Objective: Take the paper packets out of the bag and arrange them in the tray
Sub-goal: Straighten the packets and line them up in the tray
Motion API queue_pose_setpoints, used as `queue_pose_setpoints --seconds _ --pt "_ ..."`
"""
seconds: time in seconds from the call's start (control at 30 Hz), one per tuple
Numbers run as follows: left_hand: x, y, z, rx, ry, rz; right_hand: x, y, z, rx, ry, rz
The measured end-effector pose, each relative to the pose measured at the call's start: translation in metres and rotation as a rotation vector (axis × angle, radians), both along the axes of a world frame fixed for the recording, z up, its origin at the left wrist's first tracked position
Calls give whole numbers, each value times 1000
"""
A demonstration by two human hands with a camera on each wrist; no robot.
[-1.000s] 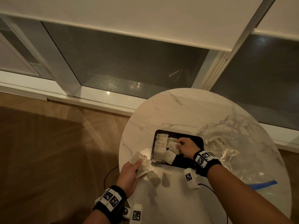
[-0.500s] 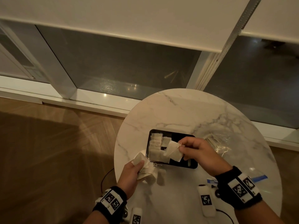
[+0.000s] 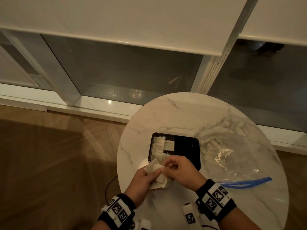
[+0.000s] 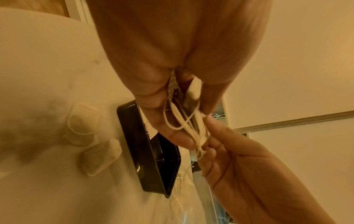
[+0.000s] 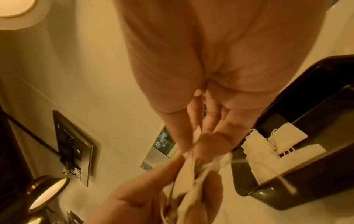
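From the head view, the left hand (image 3: 141, 181) grips a small bundle of paper packets (image 3: 157, 177) above the near edge of the round marble tabletop (image 3: 182, 117), and the right hand (image 3: 180, 170) pinches at the same bundle. The black tray (image 3: 191, 146) lies just beyond the hands, with a few packets lined along its left side and its right half bare. The clear bag (image 3: 232, 156) lies flat to the tray's right, apparently emptied.

In the left wrist view, the right hand's fingertips (image 4: 212, 131) nip a knot of strings (image 4: 184, 121) hanging from the bundle. Two more packets (image 4: 99, 156) lie on the tabletop just beside the tray's outer wall.

The right wrist view shows the tray's packets (image 5: 268, 145) overlapping, strings looped.

Pulling one packet free will probably go best by taking hold of its paper body rather than the string, since the strings look tangled. The bare right half offers room, and the tray's rim calls for a lift-over approach. The hands work close to the tabletop's edge, so a dropped packet could fall to the floor.
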State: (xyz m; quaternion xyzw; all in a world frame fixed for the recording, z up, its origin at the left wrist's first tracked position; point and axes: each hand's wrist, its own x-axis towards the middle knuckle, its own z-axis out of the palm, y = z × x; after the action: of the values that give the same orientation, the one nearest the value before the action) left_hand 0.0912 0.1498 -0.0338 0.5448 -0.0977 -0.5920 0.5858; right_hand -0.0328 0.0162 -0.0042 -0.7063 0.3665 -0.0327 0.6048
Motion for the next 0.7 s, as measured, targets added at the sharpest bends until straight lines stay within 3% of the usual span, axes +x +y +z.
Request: queue_pose_setpoints --seconds 0.1,0.2,0.3,0.47,0.6,0.7 --pt "6 6 -9 32 -34 64 7 -11 -15 51 9 -86" --pt "16 13 -21 94 -24 155 13 -38 -47 -177 203 -173" --pt "25 20 -30 140 -25 216 22 -59 -76 -266 433 -92" --pt "33 25 -39 161 -25 269 41 -73 -92 -365 645 195" --pt "37 31 -50 182 -34 278 45 -78 -99 -460 691 228" --pt "40 33 -54 200 -34 282 44 -83 -103 -424 695 220"
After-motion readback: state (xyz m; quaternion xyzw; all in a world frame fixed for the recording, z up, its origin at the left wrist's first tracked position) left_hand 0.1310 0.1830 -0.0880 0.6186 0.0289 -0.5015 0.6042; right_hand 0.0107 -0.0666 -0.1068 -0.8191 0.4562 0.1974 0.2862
